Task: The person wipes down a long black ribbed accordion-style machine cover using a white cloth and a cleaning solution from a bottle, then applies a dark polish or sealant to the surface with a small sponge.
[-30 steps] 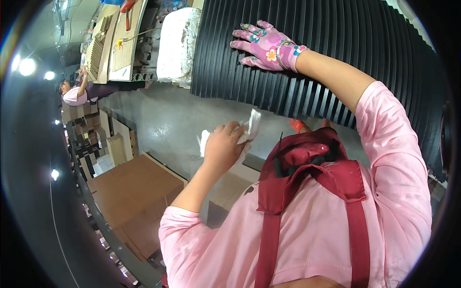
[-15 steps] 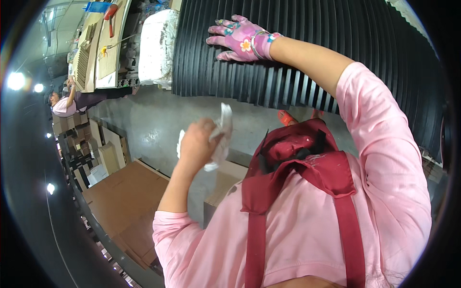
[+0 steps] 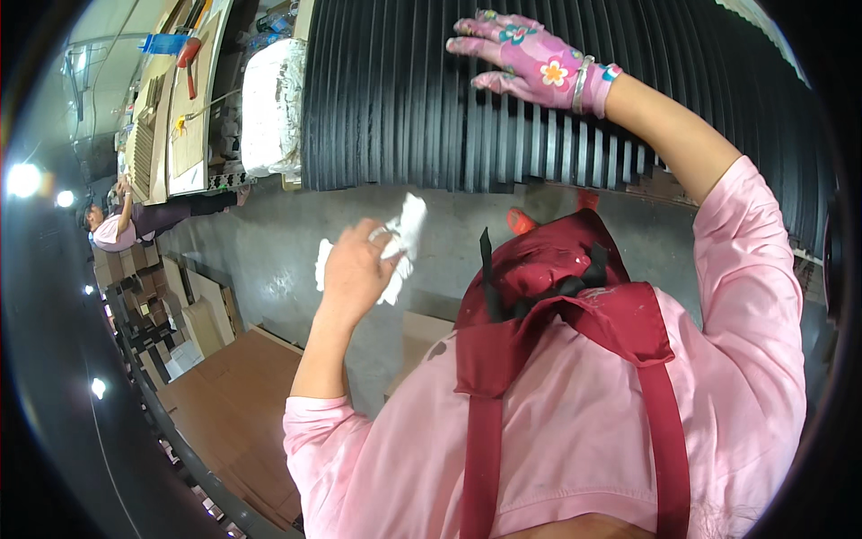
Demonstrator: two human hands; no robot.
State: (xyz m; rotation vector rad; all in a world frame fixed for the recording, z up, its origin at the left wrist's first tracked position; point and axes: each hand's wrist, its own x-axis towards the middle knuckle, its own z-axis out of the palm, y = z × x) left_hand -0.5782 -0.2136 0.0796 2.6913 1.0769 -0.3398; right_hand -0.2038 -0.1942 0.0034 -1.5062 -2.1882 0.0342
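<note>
White cloth (image 3: 410, 223) is gripped in the bare left hand (image 3: 348, 274), fingers closed around it, loose ends sticking out on both sides of the fist. Cloth is held up over the grey floor (image 3: 278, 256), well apart from the black ribbed strips (image 3: 395, 108); hand edges slightly blurred.

Right hand (image 3: 543, 70) is covered by a pink flowered glove, with a metal bracelet (image 3: 584, 83) worn at the wrist. Fingers are spread and nothing is gripped. Hand is placed palm down over the strips; whether full contact is made cannot be told. Strips are laid side by side in a wide row, front ends uneven.

Just beside the left end of the row, a white wrapped bundle (image 3: 272, 108) is seen. Farther left, a red-handled tool (image 3: 189, 56) is lying on a light board (image 3: 190, 135), and a co-worker (image 3: 115, 229) is seen near the board's end. Brown cardboard (image 3: 235, 395) is stacked at lower left. A dark red apron (image 3: 539, 256) is worn over a pink shirt (image 3: 575, 431). A red shoe (image 3: 518, 221) is partly visible beyond the apron.
</note>
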